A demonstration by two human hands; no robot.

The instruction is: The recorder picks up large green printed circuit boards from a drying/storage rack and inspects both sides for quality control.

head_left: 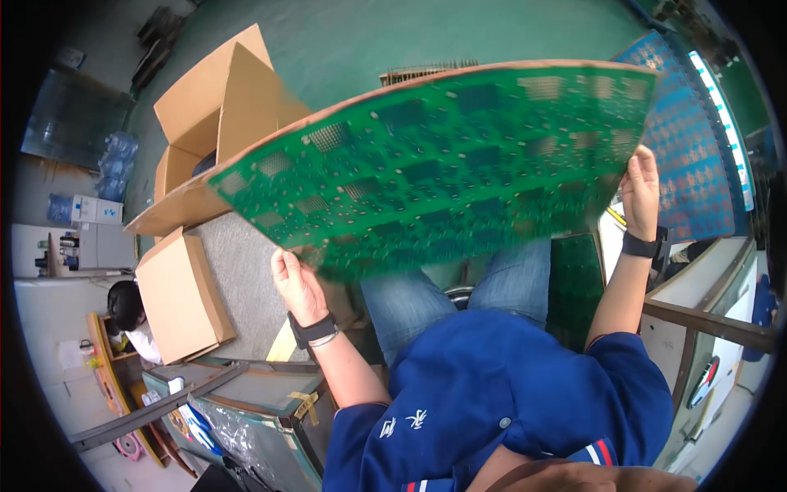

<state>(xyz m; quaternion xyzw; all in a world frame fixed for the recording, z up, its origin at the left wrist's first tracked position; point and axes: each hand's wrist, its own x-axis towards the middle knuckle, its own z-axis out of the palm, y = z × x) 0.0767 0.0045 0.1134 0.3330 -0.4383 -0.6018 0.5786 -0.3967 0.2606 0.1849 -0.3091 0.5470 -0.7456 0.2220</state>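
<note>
A large green circuit board panel (434, 164), covered with rows of dark squares and pale dots, is raised over my lap and tilted, its far edge higher in view. My left hand (298, 287) pinches its near left corner. At the right edge, my right hand (640, 193) grips the panel between thumb and fingers. The panel looks slightly blurred along its lower edge. Beyond my right hand lies a blue panel (689, 156) with rows of copper-coloured marks. Another dark green panel (574, 279) shows below, beside my right leg.
An open cardboard box (193, 135) stands at the far left, its flap (184, 295) hanging toward me. Metal-framed benches (246, 426) flank me on the left and right. A person (131, 316) is at the left. A comb-like rack (426, 72) shows behind the panel.
</note>
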